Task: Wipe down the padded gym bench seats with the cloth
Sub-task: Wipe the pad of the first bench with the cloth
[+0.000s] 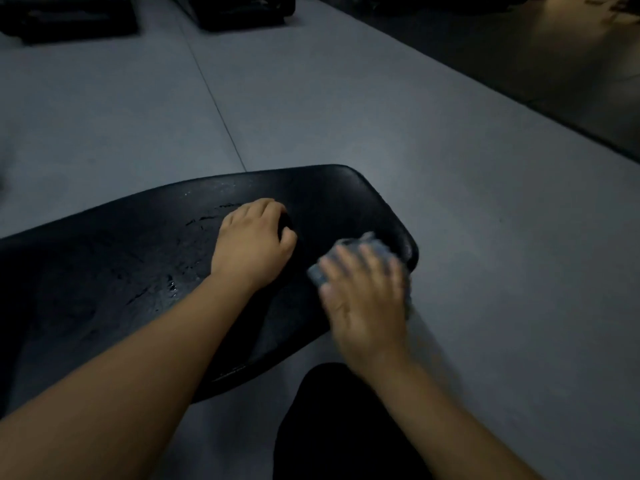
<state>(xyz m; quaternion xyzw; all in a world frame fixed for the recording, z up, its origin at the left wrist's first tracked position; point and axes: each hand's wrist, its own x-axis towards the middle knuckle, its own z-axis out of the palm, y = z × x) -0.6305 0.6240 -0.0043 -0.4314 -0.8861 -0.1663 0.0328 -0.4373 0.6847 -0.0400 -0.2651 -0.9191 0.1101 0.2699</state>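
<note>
Fingers (349,268) of our right hand (367,299) lie spread, blurred, pressing the blue-grey cloth (363,242) onto the right end of the black bench pad (138,271); the cloth peeks out beyond them. Our left hand (251,242) rests mid-pad, fingers curled, whether around anything we cannot tell. We judge wiping is under way, and next the cloth must cross the wet streaks (169,285) leftward.

Padded bench seat (104,289), black: one. Cloth (374,242), blue-grey, at the seat's right end: one. Hands: two, the left hand (252,244) on the seat's middle and the right hand (363,299) over the cloth. Dark-clad leg (339,427), just below the seat's near edge: one. Black equipment pieces on the floor, well beyond the seat: two, left piece (69,15) and right piece (242,8). Floor seam (214,98), running away from the seat's far edge: one.
</note>
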